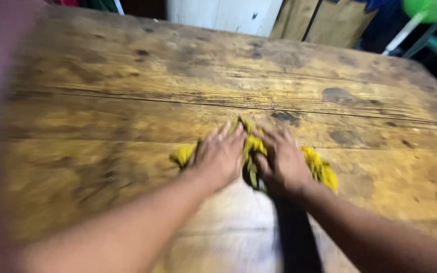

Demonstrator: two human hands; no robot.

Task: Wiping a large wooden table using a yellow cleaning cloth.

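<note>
Bare forearms reach in from six o'clock over a pale cloth [228, 222] crossed by a dark strip [295, 237], the nearest things in view. Just beyond, at the tabletop's [127, 91] near middle, lies a crumpled yellow cloth [319, 169]. It looks soft, light and limp, so it should bunch easily; a loose edge at nine or three o'clock seems the best hold. At nine o'clock the left hand [218, 159] lies flat, fingers spread, pressing the yellow cloth down. At three o'clock the right hand [281, 162] curls partly, fingertips dug into the folds; motion blur hides whether it truly pinches them.
</note>
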